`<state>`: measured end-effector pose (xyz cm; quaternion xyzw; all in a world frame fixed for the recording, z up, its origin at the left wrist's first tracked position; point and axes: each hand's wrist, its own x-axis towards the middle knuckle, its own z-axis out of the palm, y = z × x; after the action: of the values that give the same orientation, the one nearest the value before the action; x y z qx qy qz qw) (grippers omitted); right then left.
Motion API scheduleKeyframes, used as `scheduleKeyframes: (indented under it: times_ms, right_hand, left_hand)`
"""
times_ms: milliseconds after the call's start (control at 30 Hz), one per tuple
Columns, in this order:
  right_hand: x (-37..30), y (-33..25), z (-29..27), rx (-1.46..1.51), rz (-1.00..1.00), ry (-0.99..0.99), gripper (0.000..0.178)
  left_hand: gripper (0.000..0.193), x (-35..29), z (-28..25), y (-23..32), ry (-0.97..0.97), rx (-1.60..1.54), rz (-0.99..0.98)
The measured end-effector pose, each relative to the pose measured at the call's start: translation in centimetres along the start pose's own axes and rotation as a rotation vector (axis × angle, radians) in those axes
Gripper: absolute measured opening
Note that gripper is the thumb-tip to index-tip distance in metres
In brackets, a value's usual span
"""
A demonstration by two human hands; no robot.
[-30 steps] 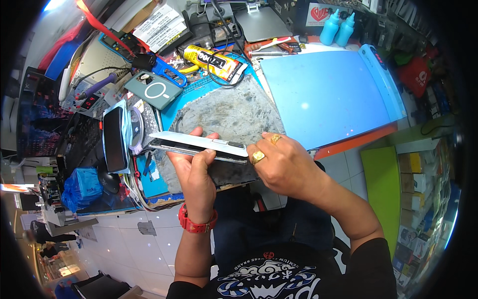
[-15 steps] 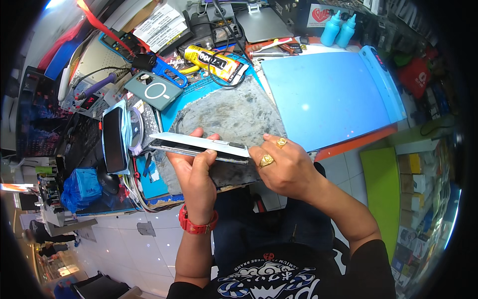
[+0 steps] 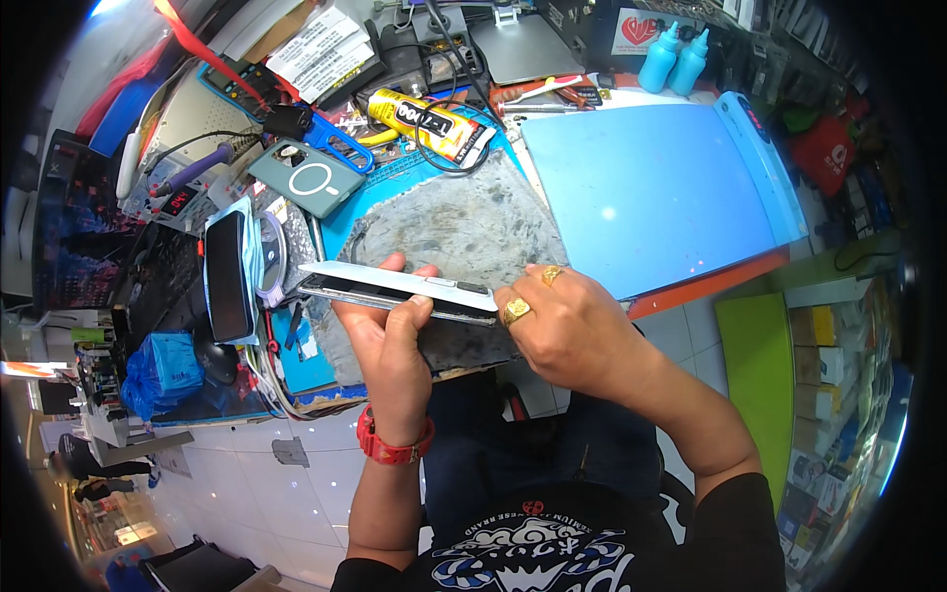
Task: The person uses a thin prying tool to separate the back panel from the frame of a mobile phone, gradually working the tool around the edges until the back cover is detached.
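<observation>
A smartphone is held edge-on above the grey cloth, its white back cover tilted up from the dark body. The gap between them is widest toward the left end, and camera openings show near the right end. My left hand is closed around the phone from below, thumb on the near edge and fingertips showing beyond the far side. At the right end, my right hand, with two gold rings, has its fingers curled against the cover; the fingertips are partly hidden.
Under the hands lies a stained grey cloth on a blue mat. A blue heating pad is to the right. A yellow glue tube, a green phone case and another phone surround the work spot. Two blue bottles stand behind.
My right hand has turned slightly and its knuckles have shifted at the phone's right end. My left hand and the phone have barely moved; the cover stays tilted up.
</observation>
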<state>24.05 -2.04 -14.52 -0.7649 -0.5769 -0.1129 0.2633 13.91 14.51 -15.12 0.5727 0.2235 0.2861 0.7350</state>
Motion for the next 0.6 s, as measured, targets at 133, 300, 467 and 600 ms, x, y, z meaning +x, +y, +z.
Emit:
scheduleKeyframes:
  times_ms: [133,300,467,600]
  right_hand:
    - [0.0,0.2,-0.1,0.026,-0.006,0.006,0.014]
    - [-1.0,0.4,1.0,-0.002,-0.018,0.103,0.017]
    - [-1.1,0.4,1.0,0.016,-0.026,0.166,0.024]
    - [-1.4,0.5,1.0,0.029,-0.041,0.194,0.026]
  left_hand:
    - [0.07,0.1,-0.2,0.0,-0.01,-0.03,-0.007]
    - [0.082,0.1,-0.2,0.1,-0.029,-0.078,-0.037]
    - [0.066,0.1,0.0,0.1,-0.011,-0.028,-0.01]
    - [0.081,0.1,-0.2,0.1,-0.011,-0.084,-0.052]
